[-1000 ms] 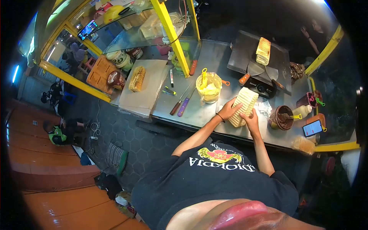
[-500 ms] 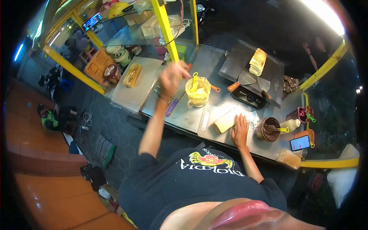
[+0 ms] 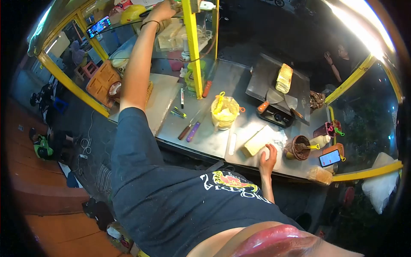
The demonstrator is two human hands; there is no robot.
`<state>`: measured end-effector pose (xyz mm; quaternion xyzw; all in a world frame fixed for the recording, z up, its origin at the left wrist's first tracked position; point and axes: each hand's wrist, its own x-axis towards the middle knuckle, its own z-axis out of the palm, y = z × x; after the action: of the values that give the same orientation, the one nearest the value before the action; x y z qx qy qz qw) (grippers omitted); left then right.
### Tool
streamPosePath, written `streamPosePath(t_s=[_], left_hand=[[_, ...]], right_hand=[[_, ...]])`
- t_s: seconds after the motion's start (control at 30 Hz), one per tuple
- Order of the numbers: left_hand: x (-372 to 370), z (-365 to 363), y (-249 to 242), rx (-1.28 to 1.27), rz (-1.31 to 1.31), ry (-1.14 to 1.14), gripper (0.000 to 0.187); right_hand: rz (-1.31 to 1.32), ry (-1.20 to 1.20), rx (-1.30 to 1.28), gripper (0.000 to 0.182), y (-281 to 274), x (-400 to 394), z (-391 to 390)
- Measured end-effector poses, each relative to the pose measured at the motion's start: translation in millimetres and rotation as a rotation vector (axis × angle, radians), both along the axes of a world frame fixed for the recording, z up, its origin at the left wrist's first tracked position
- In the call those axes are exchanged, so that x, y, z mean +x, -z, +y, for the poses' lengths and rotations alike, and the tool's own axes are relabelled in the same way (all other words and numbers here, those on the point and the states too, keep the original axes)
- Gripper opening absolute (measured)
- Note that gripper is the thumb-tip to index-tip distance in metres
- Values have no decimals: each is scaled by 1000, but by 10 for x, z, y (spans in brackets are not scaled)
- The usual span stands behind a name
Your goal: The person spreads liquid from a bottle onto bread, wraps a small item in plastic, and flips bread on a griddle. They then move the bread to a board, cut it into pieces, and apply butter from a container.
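- The right hand (image 3: 268, 159) is low over a pale board (image 3: 238, 159) at the near edge of the desk (image 3: 205, 139), its grip loose, fingers parted.
- Just beside the fingertips lies the bread (image 3: 256, 142), a pale block set aslant on the board; whether they touch cannot be told.
- To the right, a brown tub (image 3: 292, 151) holds dark spread, with a phone (image 3: 329, 158) lying near, screen up.
- Left of the board, 2 knives (image 3: 193, 132), 1 purple-handled and 1 brown-handled, lie near a tub of yellow spread (image 3: 224, 123).
- Past the bread, a griddle (image 3: 262, 83) bears browned toast (image 3: 284, 78) and 2 spatulas (image 3: 263, 106).
- The left hand (image 3: 162, 12), banded at the wrist, is raised high beside a yellow post (image 3: 192, 55); its grip cannot be told.
- Beyond the griddle, a person (image 3: 344, 64) stands in shadow, 1 hand lifted.
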<state>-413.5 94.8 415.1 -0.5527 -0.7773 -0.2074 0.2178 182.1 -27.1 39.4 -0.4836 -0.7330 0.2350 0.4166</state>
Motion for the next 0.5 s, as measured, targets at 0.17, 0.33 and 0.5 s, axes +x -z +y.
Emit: streamPosePath(t_s=[0.17,0.33,0.5], left_hand=[[-261,-207,80,339,-217,216,31],[-610,-717,268,566,-764,642,27],[664,-1448,720,627,-1099,788,23]], right_hand=[[78,84,-20,18,-112,-418,-166],[215,88,-88,16,-388,-841,-432],[605,-220,-450,17,-843,-1342,-588]])
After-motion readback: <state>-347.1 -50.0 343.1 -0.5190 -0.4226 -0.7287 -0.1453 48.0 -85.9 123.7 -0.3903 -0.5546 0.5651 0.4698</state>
